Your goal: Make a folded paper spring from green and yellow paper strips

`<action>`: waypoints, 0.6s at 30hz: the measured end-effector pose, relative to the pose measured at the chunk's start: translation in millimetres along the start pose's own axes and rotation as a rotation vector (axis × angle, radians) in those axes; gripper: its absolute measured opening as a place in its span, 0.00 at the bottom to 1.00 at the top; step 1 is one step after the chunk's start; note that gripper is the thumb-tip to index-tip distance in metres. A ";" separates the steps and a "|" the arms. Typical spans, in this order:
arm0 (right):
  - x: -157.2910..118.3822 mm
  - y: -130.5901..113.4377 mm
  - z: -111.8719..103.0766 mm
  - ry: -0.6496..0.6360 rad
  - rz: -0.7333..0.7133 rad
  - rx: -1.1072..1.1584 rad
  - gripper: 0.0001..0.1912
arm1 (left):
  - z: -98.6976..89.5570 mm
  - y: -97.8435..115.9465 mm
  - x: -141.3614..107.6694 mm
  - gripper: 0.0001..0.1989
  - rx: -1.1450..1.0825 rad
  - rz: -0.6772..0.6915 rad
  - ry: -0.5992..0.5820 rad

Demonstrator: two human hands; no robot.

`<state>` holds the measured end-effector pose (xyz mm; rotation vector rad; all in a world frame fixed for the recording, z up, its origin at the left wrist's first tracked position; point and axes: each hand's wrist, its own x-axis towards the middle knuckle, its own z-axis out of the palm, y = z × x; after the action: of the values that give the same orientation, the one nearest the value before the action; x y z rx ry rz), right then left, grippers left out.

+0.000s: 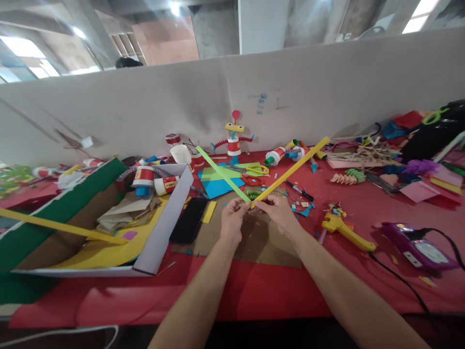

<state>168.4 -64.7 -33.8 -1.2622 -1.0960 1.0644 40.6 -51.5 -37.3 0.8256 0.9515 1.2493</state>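
Over a brown cardboard sheet (269, 242), my two hands meet at the joined ends of two paper strips. My left hand (233, 218) pinches the lower end of the light green paper strip (221, 172), which slants up to the left. Between the thumb and fingers of my right hand (276, 211) is the lower end of the yellow paper strip (294, 169), slanting up to the right. Together they form a V. Just behind the fingertips lies a green folded paper spring (254, 195). Scissors with yellow handles (257, 168) rest on coloured paper farther back.
A box (163, 228) with paper and cup figures stands at left, beside a black phone (189, 220). A finished cup figure (234, 145) stands by the wall. At right lie a yellow glue gun (345, 230), its cord, a purple power strip (417, 247) and paper scraps (363, 155).
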 end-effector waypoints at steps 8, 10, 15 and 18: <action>0.2 -3.4 2.0 0.009 0.024 0.081 0.15 | 1.2 -0.2 1.4 0.17 -0.048 0.006 -0.043; 0.7 -3.2 1.0 0.008 0.005 0.056 0.14 | 1.3 1.4 0.3 0.17 -0.073 -0.035 -0.042; 2.7 -1.7 -1.7 -0.021 -0.017 -0.001 0.13 | -0.7 5.3 -2.3 0.14 -0.057 -0.090 -0.092; 2.9 -2.4 -1.9 -0.031 -0.019 -0.013 0.12 | -2.5 5.8 -1.2 0.13 -0.017 -0.102 -0.093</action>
<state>170.8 -62.2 -31.4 -1.2475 -1.1377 1.0669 36.0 -51.9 -32.8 0.8057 0.8956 1.1207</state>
